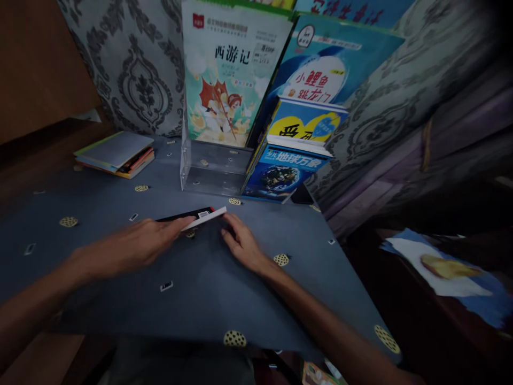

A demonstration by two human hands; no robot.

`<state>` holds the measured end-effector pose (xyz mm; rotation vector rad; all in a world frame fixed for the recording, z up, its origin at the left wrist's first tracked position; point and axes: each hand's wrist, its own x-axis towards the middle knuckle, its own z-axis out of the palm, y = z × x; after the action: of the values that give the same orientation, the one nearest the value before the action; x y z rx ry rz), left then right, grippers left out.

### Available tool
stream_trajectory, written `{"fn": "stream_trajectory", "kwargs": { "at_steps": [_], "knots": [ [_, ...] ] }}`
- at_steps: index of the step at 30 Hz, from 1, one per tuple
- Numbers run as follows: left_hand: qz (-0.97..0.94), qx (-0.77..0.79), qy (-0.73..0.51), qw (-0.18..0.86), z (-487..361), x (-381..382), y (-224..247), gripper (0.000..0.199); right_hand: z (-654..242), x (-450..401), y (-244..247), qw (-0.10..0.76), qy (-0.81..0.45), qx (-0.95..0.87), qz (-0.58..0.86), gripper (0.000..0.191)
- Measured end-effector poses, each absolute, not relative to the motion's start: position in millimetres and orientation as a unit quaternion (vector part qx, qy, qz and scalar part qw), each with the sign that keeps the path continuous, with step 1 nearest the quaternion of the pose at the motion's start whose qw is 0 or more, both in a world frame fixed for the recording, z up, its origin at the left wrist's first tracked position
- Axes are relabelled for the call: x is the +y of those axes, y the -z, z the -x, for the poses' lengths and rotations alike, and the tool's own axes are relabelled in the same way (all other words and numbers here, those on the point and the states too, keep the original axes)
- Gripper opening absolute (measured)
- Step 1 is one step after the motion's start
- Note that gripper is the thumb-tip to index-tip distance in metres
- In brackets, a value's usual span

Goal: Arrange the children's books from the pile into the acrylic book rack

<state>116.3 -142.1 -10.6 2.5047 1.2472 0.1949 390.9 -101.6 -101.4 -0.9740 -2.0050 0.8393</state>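
Note:
My left hand [156,238] is closed on a thin book [204,215] above the table, thumb on the near side. The book is tilted, its right end raised. It shows a dark cover with a barcode label, a bit of red and a pale page edge. The other fingers are hidden behind it. At the book's right end is my right hand [242,243], fingers loosely bent and thumb apart. Its fingertips are at the book's corner; whether they press on it I cannot tell. Behind stands a clear acrylic book rack [216,179], its lower left section showing bare.
In the rack stand a pale green book [232,69], a teal book [340,53], a yellow-and-blue book [308,120] and a blue earth book [280,174]. Several stacked books [116,149] lie at left. Patterned curtains [140,80] hang behind the table [120,305]. Cloth and paper [441,267] lie at right.

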Motion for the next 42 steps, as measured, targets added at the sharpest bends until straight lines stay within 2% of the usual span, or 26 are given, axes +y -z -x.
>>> {"fn": "stream_trajectory", "kwargs": {
  "at_steps": [4,9,12,14,18,21,25,28,31,35,38,42],
  "knots": [
    [-0.869,0.444,-0.106,0.193,-111,-130,2,0.049,-376,-86,109,0.361,-0.35,-0.766,0.4,0.042],
    [-0.844,0.445,-0.197,0.225,-109,-124,-18,0.046,-357,-77,113,0.43,-0.453,-0.677,0.389,0.041],
    [-0.797,0.453,-0.262,0.302,-107,-124,-35,0.044,-352,-79,107,0.475,-0.486,-0.632,0.372,0.043],
    [-0.738,0.454,-0.305,0.396,-105,-122,-41,0.043,-355,-80,101,0.484,-0.515,-0.61,0.358,0.041],
    [-0.596,0.425,-0.344,0.588,-102,-108,-34,0.042,-367,-87,88,0.413,-0.629,-0.56,0.347,0.044],
    [-0.55,0.407,-0.312,0.659,-104,-96,-18,0.039,-372,-97,81,0.35,-0.71,-0.514,0.33,0.044],
    [-0.511,0.369,-0.278,0.725,-102,-86,7,0.046,-372,-106,76,0.345,-0.748,-0.464,0.326,0.046],
    [-0.461,0.349,-0.385,0.719,-90,-82,30,0.059,-373,-103,75,0.395,-0.74,-0.428,0.336,0.045],
    [-0.437,0.39,-0.489,0.646,-79,-82,52,0.051,-374,-96,75,0.476,-0.714,-0.384,0.341,0.047],
    [-0.47,0.361,-0.432,0.68,-87,-89,68,0.053,-368,-95,80,0.53,-0.697,-0.349,0.334,0.047],
    [-0.495,0.311,-0.382,0.716,-108,-97,70,0.055,-361,-101,87,0.528,-0.701,-0.356,0.32,0.044],
    [-0.474,0.308,-0.416,0.712,-123,-99,71,0.057,-358,-105,90,0.504,-0.712,-0.383,0.305,0.04]
  ]
}}
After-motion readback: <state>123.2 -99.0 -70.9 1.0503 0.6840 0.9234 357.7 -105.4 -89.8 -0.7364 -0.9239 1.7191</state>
